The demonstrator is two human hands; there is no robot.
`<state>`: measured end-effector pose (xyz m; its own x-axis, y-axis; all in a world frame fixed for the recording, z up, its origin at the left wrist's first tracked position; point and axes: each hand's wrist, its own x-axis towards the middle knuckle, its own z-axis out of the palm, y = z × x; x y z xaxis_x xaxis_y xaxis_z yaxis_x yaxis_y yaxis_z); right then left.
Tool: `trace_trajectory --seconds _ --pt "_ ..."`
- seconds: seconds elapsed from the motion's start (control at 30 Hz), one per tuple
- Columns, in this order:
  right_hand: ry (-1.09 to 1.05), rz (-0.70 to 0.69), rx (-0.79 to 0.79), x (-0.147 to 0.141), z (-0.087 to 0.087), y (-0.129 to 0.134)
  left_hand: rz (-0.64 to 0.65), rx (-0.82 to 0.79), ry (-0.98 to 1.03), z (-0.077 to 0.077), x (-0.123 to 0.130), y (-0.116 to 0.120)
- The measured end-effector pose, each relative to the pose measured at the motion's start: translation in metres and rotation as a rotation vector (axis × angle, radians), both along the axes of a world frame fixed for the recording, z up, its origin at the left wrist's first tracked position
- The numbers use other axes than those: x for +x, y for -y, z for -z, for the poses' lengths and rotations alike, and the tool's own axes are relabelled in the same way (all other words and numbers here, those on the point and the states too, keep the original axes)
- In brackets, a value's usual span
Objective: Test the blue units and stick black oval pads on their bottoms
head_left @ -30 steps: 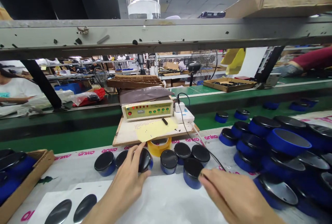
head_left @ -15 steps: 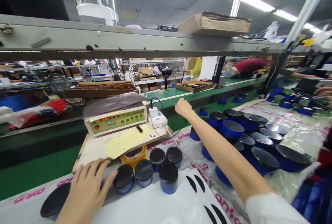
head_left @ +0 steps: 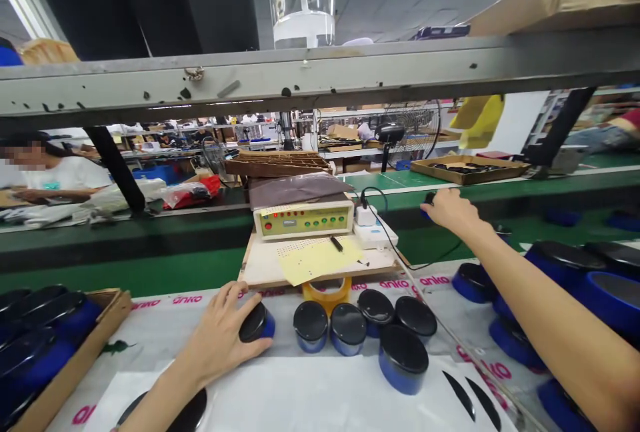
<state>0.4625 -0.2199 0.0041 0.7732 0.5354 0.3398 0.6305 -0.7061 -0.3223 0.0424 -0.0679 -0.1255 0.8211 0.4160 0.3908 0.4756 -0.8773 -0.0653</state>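
My left hand (head_left: pixel 223 335) curls its thumb and fingers around a small round blue container with a glossy black top (head_left: pixel 254 323), standing on the covered table. My right hand (head_left: pixel 453 212) is stretched out over the green conveyor and is closed. A bit of a black-and-blue piece (head_left: pixel 428 200) shows at its fingertips, mostly hidden by the hand. Between my arms stand several similar containers (head_left: pixel 404 359) beside a roll of yellow tape (head_left: pixel 327 293). A larger black disc (head_left: pixel 193 412) lies partly under my left forearm, on a white sheet (head_left: pixel 295 392).
A control box (head_left: pixel 305 220) sits on a board behind the containers, with a yellow paper (head_left: pixel 315 260) and a power strip (head_left: pixel 375 235). Blue containers fill a cardboard box (head_left: pixel 75 359) at left; more (head_left: pixel 565 265) crowd the right. A metal shelf beam (head_left: pixel 350 79) crosses overhead. Another person sits far left.
My view has swung left, bringing the cardboard box into sight. My left hand's fingers now visibly surround a container. A black-and-blue piece now shows at my right fingertips.
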Motion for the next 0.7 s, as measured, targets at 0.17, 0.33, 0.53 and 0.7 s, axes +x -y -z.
trace_trajectory --seconds 0.17,0.33,0.53,0.7 --pt "-0.044 -0.361 0.071 -0.068 -0.021 0.033 0.097 0.055 -0.001 0.009 -0.006 -0.006" --pt "-0.505 -0.877 0.219 -0.14 -0.01 0.073 0.022 0.03 -0.029 0.012 -0.016 -0.02" --pt "-0.709 -0.938 0.295 -0.16 0.007 0.088 -0.032 -0.196 0.065 -0.017 -0.011 0.006" --pt "-0.659 -0.964 0.178 -0.194 0.011 0.082 0.343 -1.29 0.642 -0.059 0.042 0.098"
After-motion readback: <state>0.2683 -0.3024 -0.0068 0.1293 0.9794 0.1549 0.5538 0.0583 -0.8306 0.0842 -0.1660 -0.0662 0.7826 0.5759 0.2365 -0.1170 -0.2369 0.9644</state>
